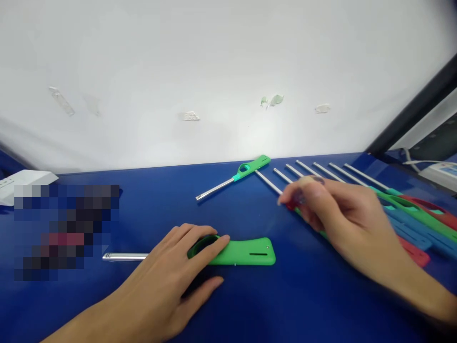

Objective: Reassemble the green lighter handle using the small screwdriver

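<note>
My left hand (185, 271) lies over a green long-necked gas lighter (246, 251), its fingers stretched across the trigger opening and its thumb apart from the near edge. The metal tube of that lighter points left, partly covered by the hand. My right hand (332, 209) is above the left end of a row of lighters, thumb and fingers pinched together and slightly blurred. Something small, dark and see-through shows at its fingertips, but its kind is unclear. Below those fingers, a lighter with a red part and a green handle is mostly hidden.
Another green lighter (253, 165) lies near the white wall (228, 57). Several red, green and blue lighters (410, 200) fan out at the right on the blue table (160, 200). A white box (32, 178) is at far left, beside a pixelated patch.
</note>
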`<state>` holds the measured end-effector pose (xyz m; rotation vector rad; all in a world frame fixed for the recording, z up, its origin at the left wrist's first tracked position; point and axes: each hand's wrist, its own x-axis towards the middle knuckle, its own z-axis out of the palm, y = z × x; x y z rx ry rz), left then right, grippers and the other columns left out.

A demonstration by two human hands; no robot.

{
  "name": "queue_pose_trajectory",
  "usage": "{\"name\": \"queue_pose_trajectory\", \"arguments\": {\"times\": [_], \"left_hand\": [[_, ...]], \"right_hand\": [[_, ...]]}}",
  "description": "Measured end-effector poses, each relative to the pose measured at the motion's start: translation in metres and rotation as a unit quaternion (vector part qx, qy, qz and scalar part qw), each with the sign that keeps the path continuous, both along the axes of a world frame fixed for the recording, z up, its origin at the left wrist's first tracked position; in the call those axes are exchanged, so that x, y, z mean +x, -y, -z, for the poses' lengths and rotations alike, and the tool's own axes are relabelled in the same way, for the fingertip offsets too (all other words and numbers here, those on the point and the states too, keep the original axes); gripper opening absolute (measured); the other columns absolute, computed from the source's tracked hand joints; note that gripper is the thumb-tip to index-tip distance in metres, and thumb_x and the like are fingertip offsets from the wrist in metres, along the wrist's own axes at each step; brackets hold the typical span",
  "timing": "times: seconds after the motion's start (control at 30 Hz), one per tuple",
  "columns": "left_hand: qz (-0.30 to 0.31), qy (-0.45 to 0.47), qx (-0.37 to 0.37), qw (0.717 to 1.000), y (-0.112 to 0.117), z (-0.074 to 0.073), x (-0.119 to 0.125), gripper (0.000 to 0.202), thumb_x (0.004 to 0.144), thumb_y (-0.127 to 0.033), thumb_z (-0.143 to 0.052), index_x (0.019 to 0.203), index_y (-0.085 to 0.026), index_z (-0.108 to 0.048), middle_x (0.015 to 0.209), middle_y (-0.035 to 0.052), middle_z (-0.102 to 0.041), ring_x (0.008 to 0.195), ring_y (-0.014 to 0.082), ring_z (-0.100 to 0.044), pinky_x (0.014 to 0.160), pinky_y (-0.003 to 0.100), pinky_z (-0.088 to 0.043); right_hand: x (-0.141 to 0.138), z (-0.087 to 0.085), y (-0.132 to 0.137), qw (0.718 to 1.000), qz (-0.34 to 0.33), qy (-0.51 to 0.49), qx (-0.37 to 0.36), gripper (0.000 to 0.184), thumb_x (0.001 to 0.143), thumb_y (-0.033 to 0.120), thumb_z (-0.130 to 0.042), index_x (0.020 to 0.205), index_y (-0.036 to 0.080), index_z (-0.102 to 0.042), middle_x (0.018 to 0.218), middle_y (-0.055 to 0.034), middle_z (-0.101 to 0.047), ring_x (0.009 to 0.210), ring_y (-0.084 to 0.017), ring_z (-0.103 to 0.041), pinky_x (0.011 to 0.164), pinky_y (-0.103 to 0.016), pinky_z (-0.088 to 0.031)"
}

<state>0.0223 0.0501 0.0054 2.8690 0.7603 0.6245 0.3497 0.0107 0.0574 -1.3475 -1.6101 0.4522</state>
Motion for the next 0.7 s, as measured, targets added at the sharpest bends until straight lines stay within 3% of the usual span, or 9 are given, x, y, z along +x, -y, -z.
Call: {"name": "queue_pose_trajectory", "arguments": {"times": [0.17, 0.27, 0.53, 0.7], "left_hand": [[0.005, 0.011, -0.016, 1.000, 0.0012, 0.0023, 0.0031, 0.039, 0.124, -0.023, -0.058, 0.161, -0.031, -0.064, 0.141, 0.0041, -0.077, 0.120, 0.0206, -0.080, 0.102, 0.036, -0.072], [0.008, 0.009, -0.027, 1.000, 0.0010, 0.0020, 0.0025, 0.041, 0.124, -0.022, -0.057, 0.162, -0.032, -0.064, 0.142, 0.0042, -0.076, 0.121, 0.0203, -0.079, 0.102, 0.035, -0.071], [0.008, 0.017, -0.051, 0.999, 0.0002, 0.0093, 0.0012, 0.043, 0.128, -0.026, -0.051, 0.171, -0.034, -0.057, 0.147, 0.0054, -0.071, 0.125, 0.0215, -0.074, 0.104, 0.037, -0.067], [0.010, 0.019, -0.056, 0.998, 0.0020, 0.0080, -0.0002, 0.044, 0.128, -0.026, -0.051, 0.171, -0.035, -0.057, 0.146, 0.0054, -0.071, 0.124, 0.0223, -0.074, 0.104, 0.038, -0.066]], "right_hand": [[-0.0022, 0.0094, 0.0061, 0.995, -0.047, 0.032, 0.087, 0.063, 0.130, 0.067, -0.051, 0.094, 0.021, -0.072, 0.071, 0.0066, -0.061, 0.049, -0.008, -0.046, 0.042, -0.021, -0.035], [-0.0029, 0.0091, 0.0054, 0.991, -0.057, 0.059, 0.103, 0.059, 0.132, 0.061, -0.049, 0.096, 0.020, -0.072, 0.075, 0.0060, -0.064, 0.049, -0.007, -0.048, 0.044, -0.020, -0.038], [0.0015, 0.0016, 0.0030, 0.981, -0.036, 0.129, 0.140, 0.049, 0.134, 0.040, -0.047, 0.095, 0.023, -0.072, 0.069, 0.0094, -0.059, 0.047, -0.005, -0.048, 0.044, -0.020, -0.034], [0.0035, 0.0038, 0.0055, 0.979, -0.034, 0.129, 0.154, 0.053, 0.133, 0.044, -0.049, 0.089, 0.026, -0.073, 0.066, 0.0082, -0.062, 0.047, -0.006, -0.054, 0.045, -0.023, -0.037]]}}
